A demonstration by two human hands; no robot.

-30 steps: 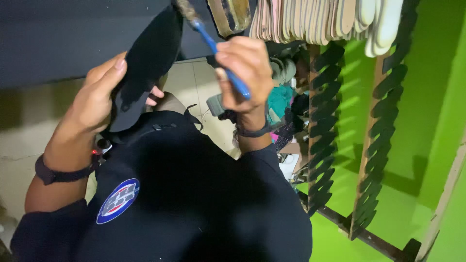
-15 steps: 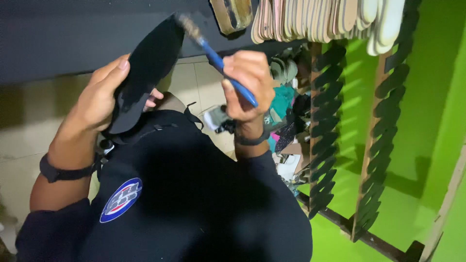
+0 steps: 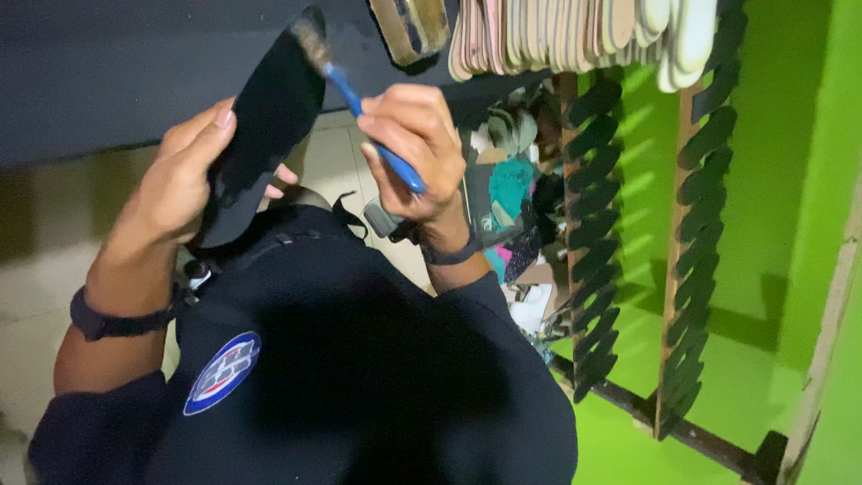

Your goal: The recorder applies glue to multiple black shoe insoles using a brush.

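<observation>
One left hand (image 3: 184,180) grips one black sole (image 3: 260,126), fingers wrapped behind its edge. One right hand (image 3: 409,148) pinches one blue-handled brush (image 3: 355,94), bristles on the sole's tip above the fingers. Beyond, stacked pale insoles (image 3: 575,31) top a notched rack (image 3: 593,233).

One label in sight, no packages, signs or screens.
A round badge (image 3: 222,373) sits low on the dark shirt, near the person's left sleeve: blue rim, white centre, a red touch, tilted slightly.
</observation>
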